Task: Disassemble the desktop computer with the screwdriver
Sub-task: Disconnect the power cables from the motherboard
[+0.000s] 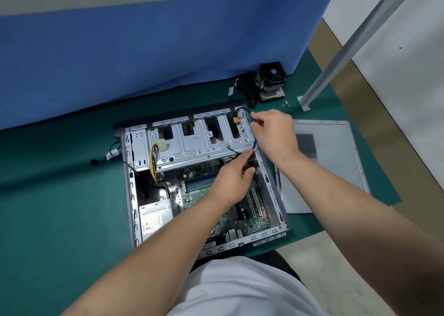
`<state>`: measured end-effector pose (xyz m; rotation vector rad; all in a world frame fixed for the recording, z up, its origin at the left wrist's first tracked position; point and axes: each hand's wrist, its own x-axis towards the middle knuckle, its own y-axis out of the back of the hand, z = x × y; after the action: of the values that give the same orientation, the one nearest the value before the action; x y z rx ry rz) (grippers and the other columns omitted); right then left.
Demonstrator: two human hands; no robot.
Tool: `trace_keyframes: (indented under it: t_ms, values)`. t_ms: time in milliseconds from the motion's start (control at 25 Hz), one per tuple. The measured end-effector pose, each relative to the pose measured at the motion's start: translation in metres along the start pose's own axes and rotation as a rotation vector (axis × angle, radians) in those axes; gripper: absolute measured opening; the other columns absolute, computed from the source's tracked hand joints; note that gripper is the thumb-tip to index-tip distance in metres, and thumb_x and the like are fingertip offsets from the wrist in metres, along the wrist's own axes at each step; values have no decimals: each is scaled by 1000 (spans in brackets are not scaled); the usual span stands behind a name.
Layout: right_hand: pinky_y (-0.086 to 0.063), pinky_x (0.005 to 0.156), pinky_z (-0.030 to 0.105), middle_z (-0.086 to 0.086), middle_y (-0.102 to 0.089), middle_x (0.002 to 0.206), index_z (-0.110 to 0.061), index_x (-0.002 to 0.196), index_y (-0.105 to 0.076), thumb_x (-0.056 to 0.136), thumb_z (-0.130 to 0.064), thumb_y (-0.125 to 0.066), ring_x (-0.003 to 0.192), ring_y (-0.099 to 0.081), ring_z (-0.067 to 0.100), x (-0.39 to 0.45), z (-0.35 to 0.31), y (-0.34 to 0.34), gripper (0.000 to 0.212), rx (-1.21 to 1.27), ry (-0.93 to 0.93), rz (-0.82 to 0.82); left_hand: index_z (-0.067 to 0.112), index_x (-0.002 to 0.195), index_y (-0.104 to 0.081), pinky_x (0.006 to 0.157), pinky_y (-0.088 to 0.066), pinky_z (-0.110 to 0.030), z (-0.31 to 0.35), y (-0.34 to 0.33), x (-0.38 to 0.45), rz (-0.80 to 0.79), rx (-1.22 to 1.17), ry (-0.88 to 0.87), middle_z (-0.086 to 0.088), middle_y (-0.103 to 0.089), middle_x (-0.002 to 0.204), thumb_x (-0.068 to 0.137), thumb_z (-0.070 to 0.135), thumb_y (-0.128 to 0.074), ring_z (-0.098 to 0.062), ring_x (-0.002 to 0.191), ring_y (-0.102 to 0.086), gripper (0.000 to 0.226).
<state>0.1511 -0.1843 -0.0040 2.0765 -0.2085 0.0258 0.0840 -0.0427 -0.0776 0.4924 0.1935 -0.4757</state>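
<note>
An open grey computer case (131,195) lies flat on a green mat, showing its green motherboard (199,190), silver drive cage (197,145) and power supply (155,216). My left hand (231,178) reaches over the motherboard and pinches a thin black cable (236,152) near the case's right wall. My right hand (274,129) is above the case's far right corner, fingers closed on the same black cable higher up. No screwdriver is visible.
The removed side panel (334,162) lies to the right of the case. A CPU cooler with fan (270,80) and a few loose screws (286,103) sit at the back by a blue cloth (144,46). A metal table leg (336,63) stands at the right.
</note>
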Motion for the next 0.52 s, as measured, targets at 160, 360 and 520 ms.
trace_keyframes:
  t_ms: [160, 360, 520]
  values:
    - [-56, 88, 40, 14, -74, 105, -9, 104, -80, 93, -5, -59, 96, -68, 30, 4, -7, -2, 24, -83, 12, -104, 36, 159, -30, 107, -36, -20, -3, -3, -3, -4, -12, 18, 3, -44, 159, 107, 32, -49, -11, 134, -52, 56]
    - [-52, 72, 35, 5, -61, 77, -10, 71, -67, 90, -5, -57, 78, -56, 31, 19, -27, 0, 22, -174, -23, -206, 35, 160, -29, 106, -37, -20, 2, -3, -5, 57, -1, 17, 0, -46, 157, 107, 29, -48, -3, 130, -53, 57]
    - [-53, 68, 37, 5, -49, 65, -11, 62, -53, 87, -1, -54, 67, -44, 29, 19, -26, 1, 27, -175, -11, -208, 37, 159, -28, 99, -35, -15, 1, -2, -6, 55, -7, 25, 1, -45, 157, 106, 30, -47, 14, 108, -56, 57]
